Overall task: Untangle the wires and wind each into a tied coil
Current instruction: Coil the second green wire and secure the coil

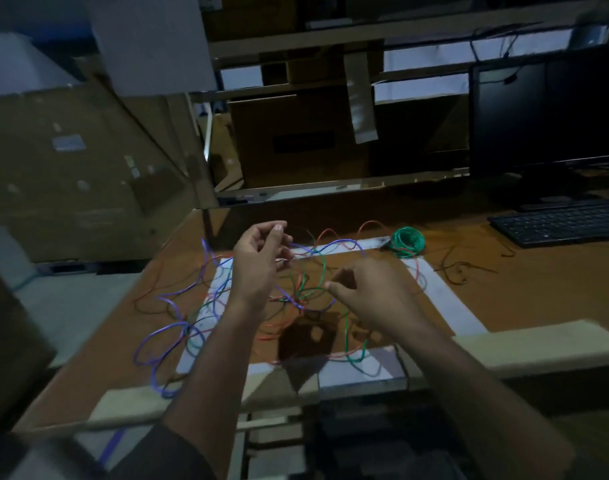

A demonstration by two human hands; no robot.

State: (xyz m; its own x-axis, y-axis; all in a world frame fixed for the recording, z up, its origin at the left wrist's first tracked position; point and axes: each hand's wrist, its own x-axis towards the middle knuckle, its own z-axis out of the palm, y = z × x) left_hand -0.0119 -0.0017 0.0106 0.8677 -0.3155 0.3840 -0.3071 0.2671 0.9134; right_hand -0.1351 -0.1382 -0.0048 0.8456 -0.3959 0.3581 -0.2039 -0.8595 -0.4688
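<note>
The tangled wires (296, 296) sprawl in loops with no single axis. The left hand (261, 261) pinches a strand; the right hand (365, 292), fingers curled, grips another. No writing is legible.

Tangled loose wires (247, 306) lie mid-table (504, 289); wound wire coil (407, 240) behind-right of them; keyboard (559, 221) far right, monitor (545, 112) behind it.

No text, brand, number or sign can be read anywhere in the dim, blurred view. The pale stickers on the large brown cardboard box (81, 161) left of the wooden desk (504, 289) are only smudges, and the keys of the black keyboard (559, 223) on that desk show no legible characters.
</note>
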